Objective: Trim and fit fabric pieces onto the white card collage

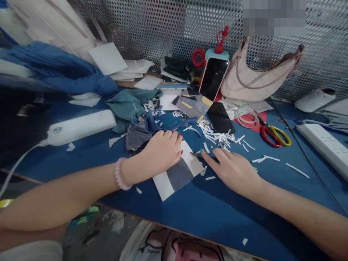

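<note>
My left hand [160,152], fingers curled together, presses on a grey fabric piece [179,175] with white paper-like bands [165,186] along its sides. It rests on the blue table, one corner near my right hand. My right hand [233,168] is closed round a slim dark tool [196,154] whose pointed end reaches the piece's right side. The palm hides most of this tool, so its kind does not show. A crumpled grey and blue cloth [140,132] lies just beyond my left hand.
White paper strips [214,134] litter the table around a black phone [220,117]. Scissors [274,134] with red and yellow handles lie right, near a power strip [326,145]. A white power bank [83,127] with a cable lies left. Another phone [214,78] leans upright before a bottle.
</note>
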### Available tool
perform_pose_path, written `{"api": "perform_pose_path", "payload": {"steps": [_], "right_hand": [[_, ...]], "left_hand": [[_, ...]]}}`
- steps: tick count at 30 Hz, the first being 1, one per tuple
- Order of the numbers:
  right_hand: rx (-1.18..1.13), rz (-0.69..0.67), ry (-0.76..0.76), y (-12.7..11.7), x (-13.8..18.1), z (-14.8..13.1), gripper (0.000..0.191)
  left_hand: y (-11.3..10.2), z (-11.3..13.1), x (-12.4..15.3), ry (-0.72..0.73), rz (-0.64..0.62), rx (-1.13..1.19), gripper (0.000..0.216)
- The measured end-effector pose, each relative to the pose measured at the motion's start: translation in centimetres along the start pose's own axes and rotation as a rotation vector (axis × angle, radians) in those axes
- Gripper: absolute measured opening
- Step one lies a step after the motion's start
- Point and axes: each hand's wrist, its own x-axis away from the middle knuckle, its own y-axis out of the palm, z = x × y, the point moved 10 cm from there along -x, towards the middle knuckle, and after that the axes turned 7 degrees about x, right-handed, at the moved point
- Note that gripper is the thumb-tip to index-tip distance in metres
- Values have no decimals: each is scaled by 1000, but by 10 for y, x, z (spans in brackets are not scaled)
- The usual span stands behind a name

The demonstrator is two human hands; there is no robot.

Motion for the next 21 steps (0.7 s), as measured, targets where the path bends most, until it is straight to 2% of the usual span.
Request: {"api": "perform_pose_path", "payload": {"steps": [10, 21], "right_hand": [[23, 14, 21, 1, 0, 6, 41], [-38, 26, -12, -1, -1, 0, 41]], "left_hand": [[1, 0, 1, -3, -11, -18, 48], [1, -1, -1, -24, -18, -29, 49]]}}
